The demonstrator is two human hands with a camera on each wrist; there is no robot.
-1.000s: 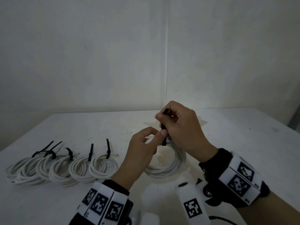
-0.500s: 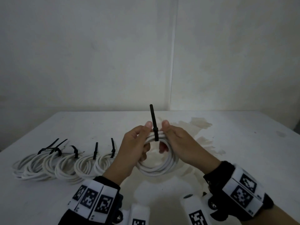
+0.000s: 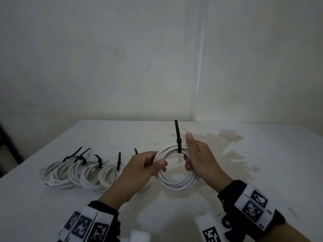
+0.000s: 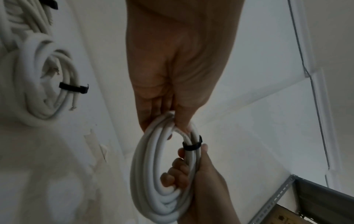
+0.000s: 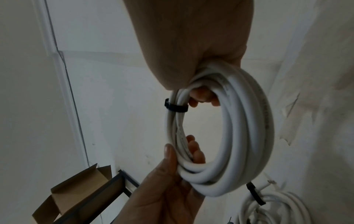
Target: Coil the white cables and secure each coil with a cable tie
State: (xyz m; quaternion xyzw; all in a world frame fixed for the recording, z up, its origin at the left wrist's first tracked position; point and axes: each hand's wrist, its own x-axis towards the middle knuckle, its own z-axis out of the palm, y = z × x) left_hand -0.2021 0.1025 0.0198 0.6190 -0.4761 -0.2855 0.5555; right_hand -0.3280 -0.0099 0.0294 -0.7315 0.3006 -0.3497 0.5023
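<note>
Both hands hold a white cable coil [image 3: 176, 182] [image 4: 153, 181] [image 5: 245, 136] upright just above the table. A black cable tie [image 3: 178, 138] [image 4: 191, 146] [image 5: 175, 107] is cinched around its top, the tail sticking straight up. My left hand [image 3: 148, 165] grips the coil's left side between thumb and curled fingers. On the right side my right hand [image 3: 194, 154] has its fingers curled through the ring, thumb up beside the tie.
Several tied white coils [image 3: 83, 172] with black ties lie in a row on the white table [image 3: 262, 172] at the left. A brownish stain [image 3: 227, 142] marks the table's back right. A metal rack with a cardboard box [image 5: 76, 195] stands beside the table.
The right hand let go of the tie's tail and took the coil's right side. The left hand shifted down to the coil's left side. The coil now faces me, held wider.
</note>
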